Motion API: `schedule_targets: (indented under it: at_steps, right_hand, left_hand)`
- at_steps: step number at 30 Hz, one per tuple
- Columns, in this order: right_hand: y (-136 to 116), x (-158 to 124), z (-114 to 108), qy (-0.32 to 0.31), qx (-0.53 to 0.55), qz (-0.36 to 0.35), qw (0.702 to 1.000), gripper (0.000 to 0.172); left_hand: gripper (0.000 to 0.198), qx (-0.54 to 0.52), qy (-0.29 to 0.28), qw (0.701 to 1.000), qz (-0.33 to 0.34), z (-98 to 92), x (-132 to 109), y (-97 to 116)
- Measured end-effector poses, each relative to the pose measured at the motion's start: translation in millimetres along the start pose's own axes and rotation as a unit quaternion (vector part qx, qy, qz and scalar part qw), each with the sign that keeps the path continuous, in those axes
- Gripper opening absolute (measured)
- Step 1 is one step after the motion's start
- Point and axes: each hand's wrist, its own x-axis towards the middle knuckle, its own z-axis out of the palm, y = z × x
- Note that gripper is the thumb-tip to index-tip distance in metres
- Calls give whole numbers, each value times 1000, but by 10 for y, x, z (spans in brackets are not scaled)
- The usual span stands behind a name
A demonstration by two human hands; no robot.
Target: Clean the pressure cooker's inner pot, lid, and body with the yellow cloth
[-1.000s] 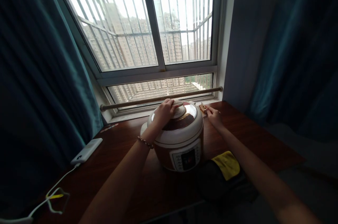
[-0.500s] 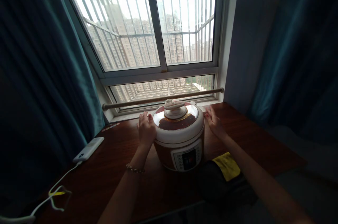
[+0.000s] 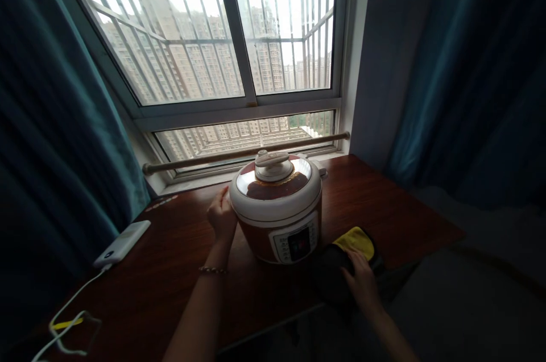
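Observation:
A white and brown electric pressure cooker (image 3: 277,211) stands upright on the wooden table, its lid on and its control panel facing me. My left hand (image 3: 222,215) is at the cooker's left side, fingers curled against it where a side handle would be; the fingertips are partly hidden. Low on the right, my right hand (image 3: 362,278) has its thumb and fingers closed at the near edge of a yellow cloth (image 3: 356,241). Under and beside the cloth lies a dark item (image 3: 330,271), too dim to make out.
The table (image 3: 396,214) runs up to a barred window with a rail (image 3: 251,152) across its sill. A white power bank (image 3: 123,242) with a white cable (image 3: 79,288) lies at the left. Blue curtains (image 3: 51,123) hang on both sides.
My right hand has left the cooker's right side and come down toward me onto the yellow cloth. The left hand stays at the cooker. The view has shifted slightly.

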Motion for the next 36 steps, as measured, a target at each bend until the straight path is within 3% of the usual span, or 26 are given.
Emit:
schedule_targets:
  at_steps: [2,4,8,10,12,15,20,23,28,30,32,34,36]
  right_hand:
    - [-93,75,-100,7,13,-12,1000,35]
    - [-208,120,-213,-32,23,-45,998,34]
    - [-381,89,-412,-237,24,-116,964,36]
    - [-422,71,-465,-297,27,-111,948,32]
    - [-453,77,-454,-277,35,-92,956,27]
    - [-501,79,-287,-196,1,-85,977,31]
    - [-394,16,93,-182,-157,-78,967,61]
    - [-50,140,86,-158,-218,-48,962,62]
    - [769,544,-294,-112,-279,20,954,61]
    - [963,654,-456,-106,-259,45,959,61]
    - [977,748,-576,-93,-193,77,974,62]
    - [803,887,-637,-69,-50,129,988,63]
    - [488,1116,-628,-57,135,183,972,60]
  left_hand:
    - [42,-2,6,1000,5,8,-10,5]
    - [43,-6,8,1000,7,11,-17,18]
    - [43,-10,15,1000,3,8,-27,55]
    - [44,-8,17,1000,2,3,-33,68]
    - [44,-5,16,1000,1,-1,-38,75]
    - [44,2,12,1000,-4,-6,-44,76]
    - [45,8,13,1000,-12,-8,-41,75]
    - [44,2,14,1000,-9,-7,-37,74]
    - [44,-7,15,1000,-5,1,-35,68]
    - [44,-13,19,1000,-2,4,-36,69]
    - [43,-20,23,1000,-1,4,-37,71]
    - [43,-22,26,999,-5,2,-38,74]
    - [43,-25,25,999,-10,0,-37,73]
